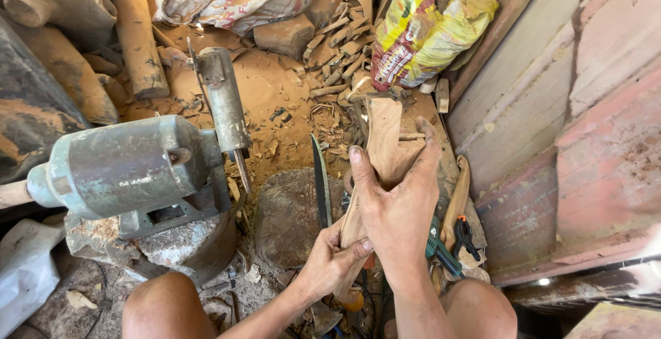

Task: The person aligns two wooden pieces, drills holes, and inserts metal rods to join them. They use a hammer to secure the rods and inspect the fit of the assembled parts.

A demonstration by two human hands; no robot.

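Both hands gripped one long, pale carved wooden piece [383, 147], its long axis running near to far. The left hand [332, 262] clasped the near end; the right hand [398, 201] wrapped its middle, farther out.

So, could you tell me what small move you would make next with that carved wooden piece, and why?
Probably lower the wooden piece onto the stump: both the left hand and right hand hold it in mid-air, and the knife lies unheld beside it.

My right grip [399, 208] and left grip [330, 263] clasp a carved wooden piece [382, 139] upright, a long knife [320, 180] just beside it, the grey motor [124, 167] left.
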